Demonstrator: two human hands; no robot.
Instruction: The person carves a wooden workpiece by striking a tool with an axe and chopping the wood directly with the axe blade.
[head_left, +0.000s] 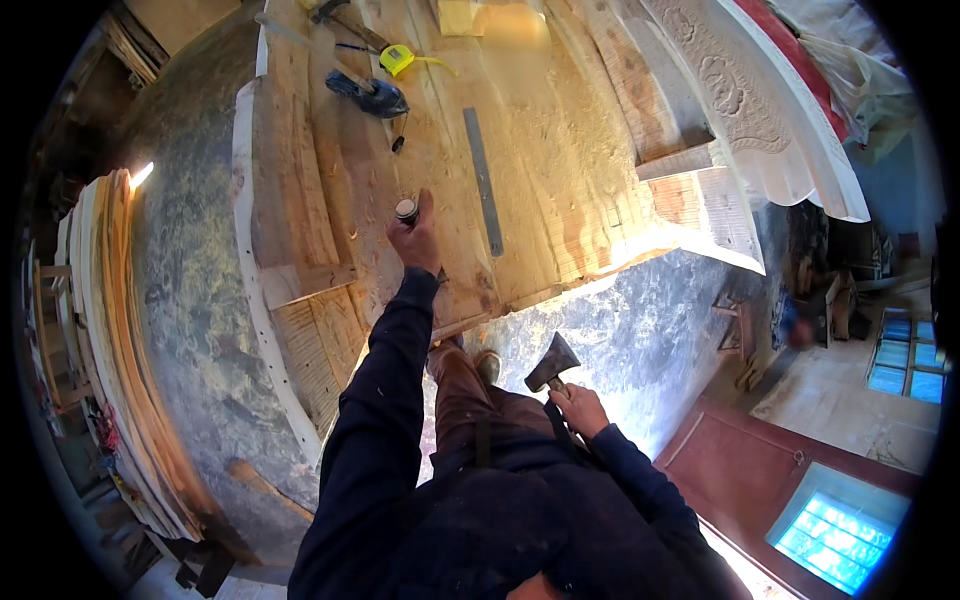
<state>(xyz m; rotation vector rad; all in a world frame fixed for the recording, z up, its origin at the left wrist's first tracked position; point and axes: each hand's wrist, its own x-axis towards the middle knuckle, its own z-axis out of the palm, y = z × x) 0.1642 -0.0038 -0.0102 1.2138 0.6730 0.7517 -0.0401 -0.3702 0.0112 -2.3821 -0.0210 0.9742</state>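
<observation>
My left hand (416, 244) is closed around a short round handle (406, 207) over the near part of the wooden bench (540, 190). The handle's pale end, ringed with dark metal, faces up, and its lower part is hidden by my fingers. Beyond the bench's near edge, my right hand (581, 410) grips a hatchet (553, 362) close below its dark metal head. The hatchet is held low, apart from the bench. On the boards to the right of my left hand lies a flat metal ruler (482, 180).
Farther back on the bench lie a yellow tape measure (397, 59), a dark blue tool (370, 97) with a cord and a hammer (350, 24). A carved pale panel (725, 85) stands at the right. Long planks (125, 370) are stacked at the left.
</observation>
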